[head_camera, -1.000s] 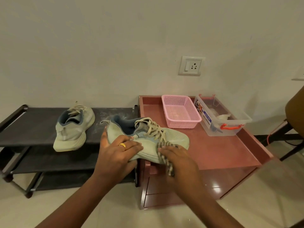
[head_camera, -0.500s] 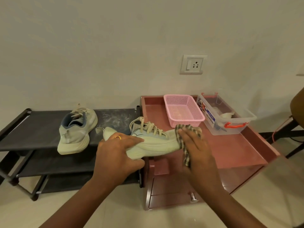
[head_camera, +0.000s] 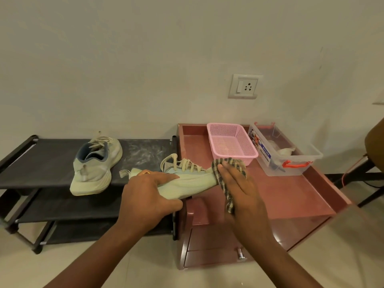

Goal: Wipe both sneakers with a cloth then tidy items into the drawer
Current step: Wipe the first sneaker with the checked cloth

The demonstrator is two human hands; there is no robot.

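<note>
Compared with a second ago, the sneaker (head_camera: 187,183) is rolled further onto its side, so that its pale sole is turned toward the camera. The striped cloth (head_camera: 228,166) is shifted from the middle of the shoe out to its toe, just right of the frame's centre. The sneaker is gripped near its heel end by the left hand (head_camera: 145,196), with fingers and thumb wrapped round it. It is held across the join between the dark shoe rack (head_camera: 41,159) on the left and the reddish cabinet (head_camera: 291,194) on the right. The cloth is pressed against the toe by the right hand (head_camera: 243,190), whose fingers are stretched almost straight. A loose end of the cloth is left hanging below the palm, and whether it is also pinched by the thumb cannot be told. From this shift it is judged that one full pass along the first shoe is nearly finished. The second sneaker (head_camera: 95,169) is seen upright and untouched on the rack's top shelf at centre left, so its wiping is judged still to be done. A pink basket (head_camera: 232,142) and a clear box (head_camera: 291,159) are seen at the cabinet's back. The drawer (head_camera: 212,252) at lower centre appears closed, so tidying is not yet begun.
</note>
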